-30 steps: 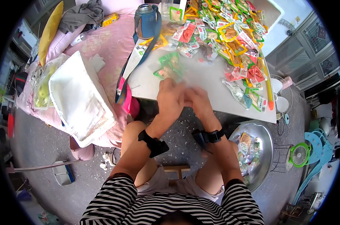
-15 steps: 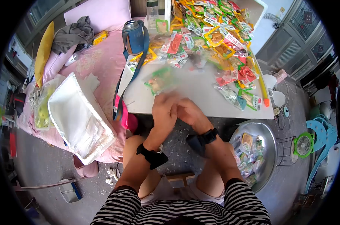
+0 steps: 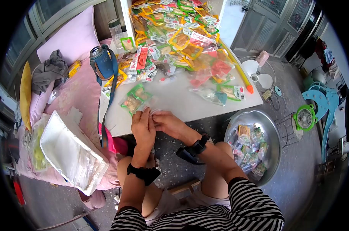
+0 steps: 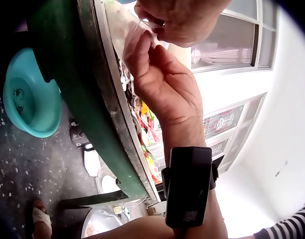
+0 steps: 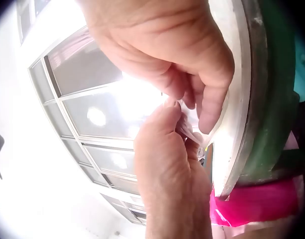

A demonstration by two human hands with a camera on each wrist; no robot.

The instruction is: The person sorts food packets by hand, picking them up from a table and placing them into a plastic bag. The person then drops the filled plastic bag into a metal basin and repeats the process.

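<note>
At the table (image 3: 170, 96) edge, curled fingers (image 4: 139, 56) of left hand (image 3: 143, 129) and right hand (image 3: 169, 124) pinch plastic (image 4: 132, 43), best kept gently taut.

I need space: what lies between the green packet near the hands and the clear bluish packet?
The head view shows bare tabletop between green packet and bluish packet.
</note>
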